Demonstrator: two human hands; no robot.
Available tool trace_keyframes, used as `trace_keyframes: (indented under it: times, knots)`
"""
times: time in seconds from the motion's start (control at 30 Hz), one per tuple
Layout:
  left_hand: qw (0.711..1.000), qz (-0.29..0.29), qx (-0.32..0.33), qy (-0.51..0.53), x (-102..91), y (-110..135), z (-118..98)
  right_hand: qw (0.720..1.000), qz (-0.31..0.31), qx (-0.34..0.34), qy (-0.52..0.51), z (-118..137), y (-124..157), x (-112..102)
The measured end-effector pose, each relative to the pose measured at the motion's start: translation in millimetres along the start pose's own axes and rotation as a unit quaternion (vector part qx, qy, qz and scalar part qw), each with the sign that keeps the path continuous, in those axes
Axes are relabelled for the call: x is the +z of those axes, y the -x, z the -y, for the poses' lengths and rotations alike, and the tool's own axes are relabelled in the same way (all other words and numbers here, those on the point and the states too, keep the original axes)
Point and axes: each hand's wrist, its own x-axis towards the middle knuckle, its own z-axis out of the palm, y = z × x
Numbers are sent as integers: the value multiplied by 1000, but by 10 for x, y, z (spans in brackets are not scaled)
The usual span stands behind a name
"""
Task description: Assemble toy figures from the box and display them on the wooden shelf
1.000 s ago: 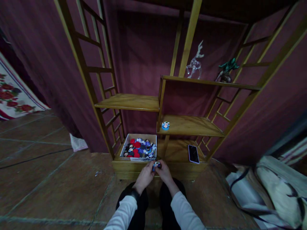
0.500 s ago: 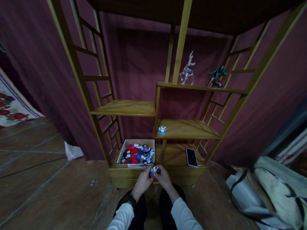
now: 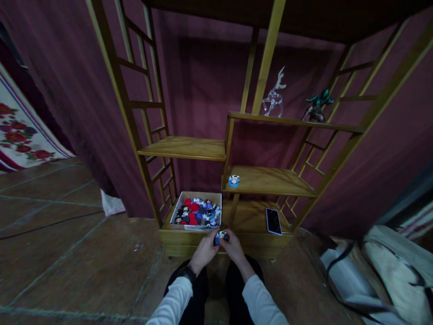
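Note:
Between my two hands is a small blue-and-white figurine (image 3: 221, 236) on a round base, held just in front of the lower shelf's edge. My left hand (image 3: 205, 249) grips it from the left, fingers closed. From the other side my right hand (image 3: 233, 247) has its fingers closed on it too; the fingers cover part of its base. Right beyond my left hand, a cardboard box (image 3: 172, 220) holds many small figurines with red, black and blue parts. A similar figurine on a blue base (image 3: 234, 181) stands upright at the left end of the middle right shelf (image 3: 270, 179).
A phone (image 3: 273, 221) lies on the lower shelf at the right. Higher up stand a clear deer figure (image 3: 274, 97) and a green-brown statuette (image 3: 318, 107). Wooden uprights (image 3: 232, 146) divide the shelving. Bags (image 3: 389, 266) lie on the floor at the right.
The view has shifted slightly, so the shelving appears a little further right. Both hands still hold the figurine in the same place before the shelf.

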Motion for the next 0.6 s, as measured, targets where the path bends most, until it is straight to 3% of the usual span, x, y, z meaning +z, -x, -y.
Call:
trace_keyframes:
  times: [0.17, 0.37, 0.6]
  knots:
    - [1000, -16, 11, -6, -16, 3, -63, 1000, 3, 15, -19, 45, 11, -10]
    - [1000, -13, -22, -1, -57, 4, -104, 995, 5, 37, -89, 118, 30, -20]
    - [999, -8, -34, 17, -59, 5, -83, 994, 10, 62, -93, 18, -2, 6]
